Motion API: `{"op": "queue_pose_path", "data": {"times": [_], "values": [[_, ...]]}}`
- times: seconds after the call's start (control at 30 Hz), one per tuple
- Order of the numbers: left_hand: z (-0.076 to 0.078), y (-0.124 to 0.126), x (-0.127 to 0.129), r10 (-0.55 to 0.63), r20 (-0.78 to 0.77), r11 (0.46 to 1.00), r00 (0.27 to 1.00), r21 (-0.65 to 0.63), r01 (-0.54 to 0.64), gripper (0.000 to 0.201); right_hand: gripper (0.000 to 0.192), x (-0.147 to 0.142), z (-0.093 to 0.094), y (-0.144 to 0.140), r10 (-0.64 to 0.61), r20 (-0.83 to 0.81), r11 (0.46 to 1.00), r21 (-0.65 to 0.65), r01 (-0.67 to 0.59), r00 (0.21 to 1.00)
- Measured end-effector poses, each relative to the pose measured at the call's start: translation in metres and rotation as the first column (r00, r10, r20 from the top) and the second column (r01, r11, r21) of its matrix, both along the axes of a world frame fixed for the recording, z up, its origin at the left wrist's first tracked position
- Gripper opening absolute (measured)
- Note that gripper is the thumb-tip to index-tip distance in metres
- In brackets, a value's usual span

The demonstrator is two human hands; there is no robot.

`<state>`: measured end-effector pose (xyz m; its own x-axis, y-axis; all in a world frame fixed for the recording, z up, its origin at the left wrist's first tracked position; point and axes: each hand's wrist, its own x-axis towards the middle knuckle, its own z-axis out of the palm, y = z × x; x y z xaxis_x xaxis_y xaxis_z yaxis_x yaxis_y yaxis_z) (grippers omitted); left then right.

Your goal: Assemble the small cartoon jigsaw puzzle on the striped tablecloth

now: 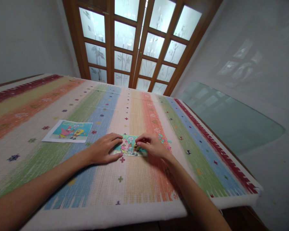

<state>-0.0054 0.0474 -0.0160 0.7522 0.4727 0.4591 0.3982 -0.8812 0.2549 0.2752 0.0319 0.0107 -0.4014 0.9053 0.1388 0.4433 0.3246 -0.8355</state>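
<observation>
A partly assembled jigsaw puzzle (pixel 130 148) with cartoon figures lies on the striped tablecloth in front of me. My left hand (pixel 105 148) rests flat at its left end, with thumb and fingers apart and touching the edge. Over the right part of the puzzle, my right hand (pixel 152 146) is closed in a pinch on a small yellow and dark puzzle piece (pixel 136 147), right at the picture's surface. Several loose turquoise puzzle pieces (pixel 162 138) lie just beyond my right hand, some partly hidden by it.
A printed reference picture (pixel 71 131) of the cartoon figures lies to the left. The striped tablecloth (pixel 106 186) covers the table up to its near edge. Wooden glass-paned doors (pixel 135 48) stand behind, and a glass panel (pixel 228 112) is by the right wall.
</observation>
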Motion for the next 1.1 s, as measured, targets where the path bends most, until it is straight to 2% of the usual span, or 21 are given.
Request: {"op": "queue_pose_path", "data": {"times": [0.13,0.27,0.43,0.57,0.83,0.97,1.1], "values": [[-0.001,0.000,0.001,-0.002,-0.004,1.000,1.000,-0.001,0.002,0.034,0.015,-0.028,-0.004,-0.003,0.089,0.056,0.996,0.008,-0.090,0.994],[-0.001,0.000,0.001,-0.013,0.009,0.999,1.000,-0.035,0.013,0.035,0.014,-0.039,-0.009,-0.004,0.075,0.077,0.997,0.016,-0.077,0.994],[-0.002,0.000,0.001,-0.004,0.015,0.998,1.000,-0.056,0.005,0.037,0.010,-0.039,-0.009,-0.001,0.005,0.163,0.992,0.121,-0.025,0.987],[-0.003,0.001,0.000,-0.009,0.001,0.999,1.000,-0.042,0.009,0.037,0.009,-0.041,-0.011,0.006,-0.008,0.229,0.971,0.233,-0.046,0.973],[-0.006,0.002,-0.001,-0.018,0.000,0.999,1.000,-0.038,0.018,0.043,0.010,-0.037,-0.022,0.011,-0.061,0.305,0.892,0.444,-0.086,0.950],[-0.005,0.002,-0.002,-0.034,-0.012,0.999,0.999,-0.016,0.034,0.039,0.014,-0.025,-0.022,0.004,-0.102,0.312,0.876,0.478,-0.063,0.944],[-0.003,0.001,-0.001,-0.041,-0.016,0.999,0.999,0.009,0.041,0.037,0.019,-0.021,-0.023,-0.004,-0.063,0.354,0.871,0.475,-0.122,0.933]]}}
